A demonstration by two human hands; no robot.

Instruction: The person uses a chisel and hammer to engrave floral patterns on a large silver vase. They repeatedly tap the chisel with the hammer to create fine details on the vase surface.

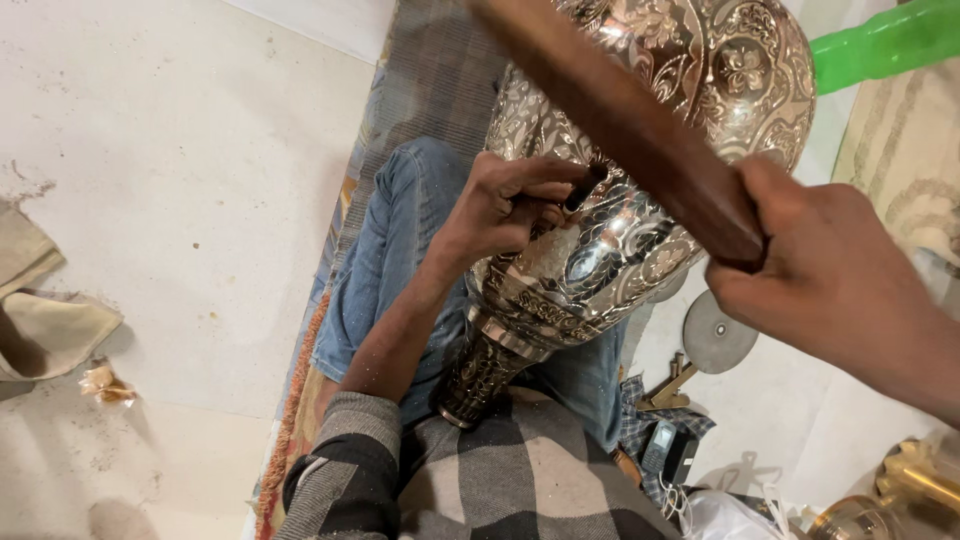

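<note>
A large silver-coloured metal vase with engraved floral patterns lies across my lap, its narrow foot toward my body. My left hand grips a short dark chisel, whose tip rests on the vase's surface. My right hand holds a long brown wooden stick by one end. The stick is raised diagonally above the vase and the chisel. My legs are in blue jeans, and my sleeve is grey checked.
A striped rug lies under me on a pale floor. Crumpled beige cloth sits at the left. A green plastic object is at the top right. A round metal disc, brass pieces and a small dark device lie at the lower right.
</note>
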